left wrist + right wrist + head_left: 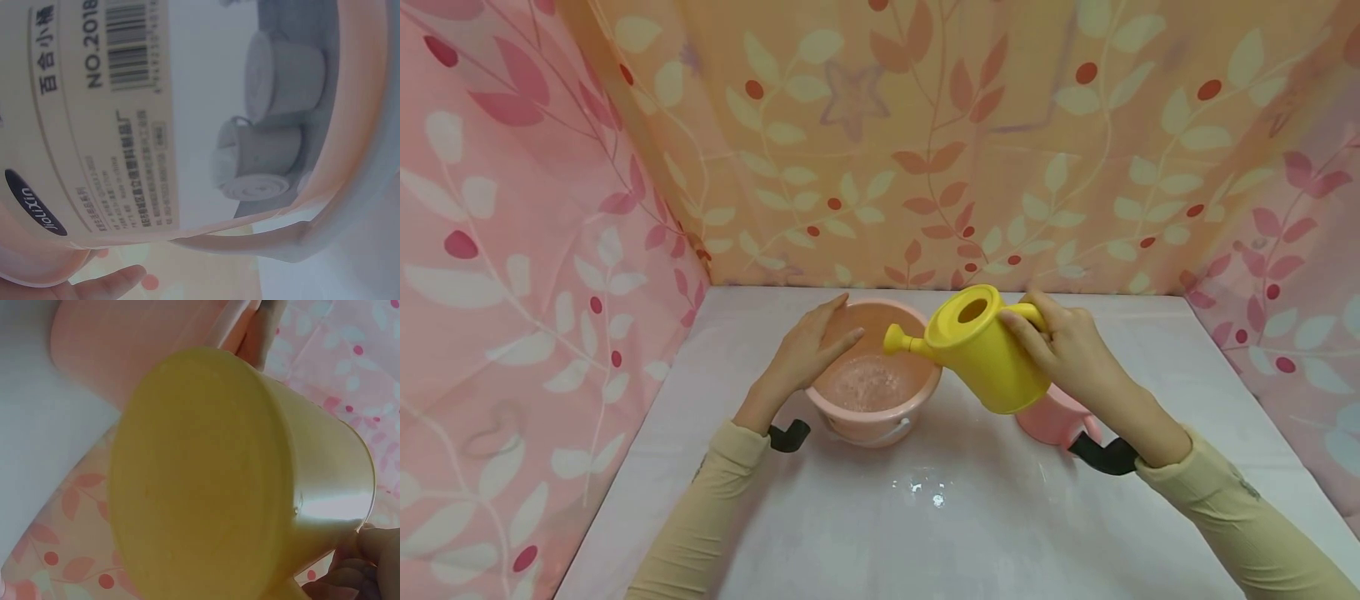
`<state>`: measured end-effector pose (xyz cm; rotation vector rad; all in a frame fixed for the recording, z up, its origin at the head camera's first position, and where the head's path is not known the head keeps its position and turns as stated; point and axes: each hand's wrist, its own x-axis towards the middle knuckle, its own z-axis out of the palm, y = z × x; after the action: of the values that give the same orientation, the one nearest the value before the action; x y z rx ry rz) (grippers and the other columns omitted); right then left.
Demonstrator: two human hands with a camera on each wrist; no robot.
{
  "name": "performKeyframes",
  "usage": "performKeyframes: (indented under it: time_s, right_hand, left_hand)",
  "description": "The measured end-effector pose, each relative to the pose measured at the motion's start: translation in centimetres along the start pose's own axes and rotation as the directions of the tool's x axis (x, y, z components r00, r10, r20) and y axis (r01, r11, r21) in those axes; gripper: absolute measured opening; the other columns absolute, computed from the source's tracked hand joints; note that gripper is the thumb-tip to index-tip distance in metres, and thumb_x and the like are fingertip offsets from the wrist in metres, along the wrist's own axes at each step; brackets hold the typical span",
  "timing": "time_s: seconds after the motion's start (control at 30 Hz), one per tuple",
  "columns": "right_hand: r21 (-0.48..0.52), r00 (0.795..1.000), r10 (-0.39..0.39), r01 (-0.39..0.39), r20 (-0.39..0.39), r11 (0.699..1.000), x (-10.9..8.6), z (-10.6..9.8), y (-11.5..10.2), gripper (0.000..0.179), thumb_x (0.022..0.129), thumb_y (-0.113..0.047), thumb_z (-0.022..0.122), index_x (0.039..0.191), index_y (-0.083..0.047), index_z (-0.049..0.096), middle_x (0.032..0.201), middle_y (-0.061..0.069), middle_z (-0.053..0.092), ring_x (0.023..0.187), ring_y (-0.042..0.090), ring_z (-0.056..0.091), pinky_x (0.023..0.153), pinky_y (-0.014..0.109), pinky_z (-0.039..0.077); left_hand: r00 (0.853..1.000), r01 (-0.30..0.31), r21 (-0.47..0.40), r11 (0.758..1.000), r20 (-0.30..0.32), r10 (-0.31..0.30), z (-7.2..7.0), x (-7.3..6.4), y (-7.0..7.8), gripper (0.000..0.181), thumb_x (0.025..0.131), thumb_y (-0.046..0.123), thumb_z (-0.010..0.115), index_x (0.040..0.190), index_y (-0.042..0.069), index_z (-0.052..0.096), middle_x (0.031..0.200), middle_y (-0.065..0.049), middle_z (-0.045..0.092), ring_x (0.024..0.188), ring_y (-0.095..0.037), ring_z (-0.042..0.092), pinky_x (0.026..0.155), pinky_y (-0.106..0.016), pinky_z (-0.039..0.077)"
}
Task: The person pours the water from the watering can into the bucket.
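Observation:
My right hand (1063, 337) grips the handle of a yellow watering can (988, 358), which tilts left so its spout reaches over a pink bucket (861, 427). Rippling, bubbly water (868, 383) shows inside the bucket. My left hand (805, 350) rests at the bucket's left rim, fingers extended and thumb over the opening. In the left wrist view a printed label (131, 119) covers the bucket's side, and a fingertip (119, 281) shows below. The right wrist view is filled by the can's round base (200, 481), with curled fingers (356, 569) at its handle.
A pink mug-like vessel (1052, 417) with a handle stands on the white table (880, 533), partly behind the watering can. Wet spots (925, 492) glisten in front of the bucket. Patterned cloth walls (925, 150) enclose the table at the back and sides.

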<state>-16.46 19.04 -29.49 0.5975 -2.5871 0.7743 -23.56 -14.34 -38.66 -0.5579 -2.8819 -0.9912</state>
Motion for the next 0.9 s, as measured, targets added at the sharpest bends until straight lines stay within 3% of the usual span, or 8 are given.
performKeyframes:
  time_s: [0.9]
  right_hand:
    - [-0.001,0.999,-0.031,0.031,-0.012,1.000,0.05,-0.09,-0.48,0.025,0.090,-0.023,0.061,0.081,-0.009,0.043,0.059,-0.001,0.035,0.051,0.011,0.038,0.047,0.021,0.034]
  left_hand:
    - [1.000,-0.015,-0.022,1.000,-0.015,0.015,0.09,-0.01,-0.08,0.075,0.086,0.067,0.041,0.147,0.025,0.025,0.146,0.000,0.037,0.135,-0.025,0.031,0.106,-0.051,0.028]
